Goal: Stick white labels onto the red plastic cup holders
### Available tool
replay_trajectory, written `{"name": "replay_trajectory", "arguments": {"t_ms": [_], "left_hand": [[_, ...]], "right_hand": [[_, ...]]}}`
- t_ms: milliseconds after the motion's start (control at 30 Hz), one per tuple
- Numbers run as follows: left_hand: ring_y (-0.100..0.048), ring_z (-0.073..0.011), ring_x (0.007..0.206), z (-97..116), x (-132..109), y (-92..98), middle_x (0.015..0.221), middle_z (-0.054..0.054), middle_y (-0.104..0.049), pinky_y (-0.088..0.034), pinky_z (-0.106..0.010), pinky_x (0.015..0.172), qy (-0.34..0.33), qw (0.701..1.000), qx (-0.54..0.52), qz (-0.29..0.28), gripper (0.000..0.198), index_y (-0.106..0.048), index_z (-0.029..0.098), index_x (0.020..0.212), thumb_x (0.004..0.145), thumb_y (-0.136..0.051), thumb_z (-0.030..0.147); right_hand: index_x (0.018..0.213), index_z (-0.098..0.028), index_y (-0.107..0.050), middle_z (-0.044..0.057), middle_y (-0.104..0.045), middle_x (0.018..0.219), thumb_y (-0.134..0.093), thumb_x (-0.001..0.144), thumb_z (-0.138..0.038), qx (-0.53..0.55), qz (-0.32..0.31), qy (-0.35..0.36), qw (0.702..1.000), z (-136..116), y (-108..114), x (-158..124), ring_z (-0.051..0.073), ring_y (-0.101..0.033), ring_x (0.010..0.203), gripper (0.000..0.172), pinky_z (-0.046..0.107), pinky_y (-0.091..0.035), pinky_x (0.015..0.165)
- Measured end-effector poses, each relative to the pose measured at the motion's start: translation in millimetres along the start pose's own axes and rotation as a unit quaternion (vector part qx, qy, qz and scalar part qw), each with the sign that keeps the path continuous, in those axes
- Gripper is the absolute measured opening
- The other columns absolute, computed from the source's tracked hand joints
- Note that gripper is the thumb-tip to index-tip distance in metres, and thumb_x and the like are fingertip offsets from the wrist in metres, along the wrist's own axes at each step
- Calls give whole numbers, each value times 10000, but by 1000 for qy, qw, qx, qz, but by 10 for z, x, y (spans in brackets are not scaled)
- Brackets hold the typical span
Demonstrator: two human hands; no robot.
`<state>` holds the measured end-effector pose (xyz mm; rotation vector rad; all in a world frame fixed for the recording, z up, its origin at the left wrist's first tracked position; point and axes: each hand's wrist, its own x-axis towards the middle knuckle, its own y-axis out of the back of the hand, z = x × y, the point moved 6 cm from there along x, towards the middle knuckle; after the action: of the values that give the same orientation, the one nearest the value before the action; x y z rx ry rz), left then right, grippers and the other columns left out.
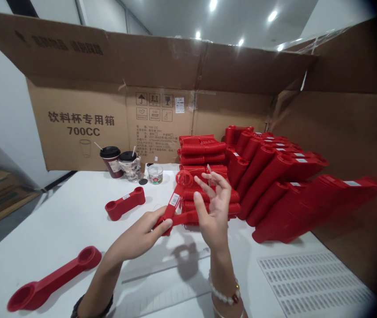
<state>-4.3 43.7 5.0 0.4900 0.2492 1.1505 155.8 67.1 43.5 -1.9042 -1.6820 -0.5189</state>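
My left hand (142,232) is closed on a red plastic piece (171,207) with a round ring at its far end and a white barcode label on its bar. A second red arm extends rightward from the same grip; whether it is a separate piece cannot be told. Just to the right, my right hand (216,210) is raised with its fingers apart. Something small and white shows by its fingertip, too small to make out. Behind both hands rises a stack of ribbed red pieces (201,159). To the left lies a labelled red double-ring piece (125,203).
Nested red pieces with labels (268,163) lean at the right. A label sheet (307,282) lies at front right, a paler sheet (165,287) in front. A red double-ring bar (56,278) sits front left. Lidded cups (111,163) and a clear tub (155,174) stand before the cardboard wall (162,128).
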Motion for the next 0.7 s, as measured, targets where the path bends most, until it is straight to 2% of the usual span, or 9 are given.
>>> {"name": "replay_trajectory", "arguments": {"t_ms": [100, 167, 233, 400, 533, 600, 700], "left_hand": [[-424, -96, 555, -110, 76, 49, 736, 12, -539, -335, -238, 522, 29, 993, -112, 35, 344, -479, 181, 818, 949, -405, 490], [-390, -72, 500, -168, 117, 76, 711, 18, -532, -315, -232, 504, 35, 986, -156, 53, 348, -459, 174, 793, 943, -416, 486], [-384, -60, 481, -198, 139, 88, 703, 17, -535, -310, -230, 506, 37, 983, -169, 59, 348, -457, 167, 782, 937, -427, 477], [-386, -58, 482, -194, 146, 85, 691, 24, -521, -304, -228, 507, 35, 982, -176, 60, 345, -468, 162, 784, 933, -436, 472], [-385, -56, 472, -192, 152, 96, 701, 29, -520, -301, -232, 508, 33, 982, -175, 65, 335, -483, 161, 813, 939, -424, 466], [-393, -60, 478, -193, 158, 99, 706, 25, -526, -311, -235, 514, 34, 983, -169, 67, 333, -485, 161, 813, 939, -422, 463], [-403, -72, 499, -186, 160, 102, 714, 22, -529, -320, -233, 516, 37, 983, -162, 72, 324, -497, 161, 852, 937, -421, 465]], "right_hand": [[1227, -275, -408, 22, -588, 1049, -610, 854, -214, 6, 16, -35, 999, 40, 52, 13, 149, -597, 945, 429, 317, -469, 887], [1206, -262, -393, -27, -592, 855, -631, 835, -227, 9, -23, -96, 995, 150, 9, 7, 125, -545, 743, 443, 284, -455, 769], [1186, -249, -384, -51, -579, 775, -647, 808, -227, 15, -67, -144, 987, 263, -56, -8, 116, -475, 663, 461, 277, -427, 735], [1141, -228, -417, -49, -572, 745, -662, 771, -241, 28, -102, -177, 979, 387, -124, -6, 124, -438, 661, 444, 279, -404, 737], [870, -194, -599, 8, -557, 847, -626, 806, -320, -47, -105, -165, 980, 358, -91, 17, 130, -455, 706, 144, 269, -389, 682], [763, -184, -633, 24, -534, 888, -621, 808, -342, -89, -120, -154, 977, 348, -93, 21, 138, -478, 745, 165, 271, -389, 681], [731, -180, -639, 26, -504, 891, -626, 796, -353, -119, -126, -151, 973, 374, -99, 24, 147, -497, 775, 184, 279, -399, 700]]}}
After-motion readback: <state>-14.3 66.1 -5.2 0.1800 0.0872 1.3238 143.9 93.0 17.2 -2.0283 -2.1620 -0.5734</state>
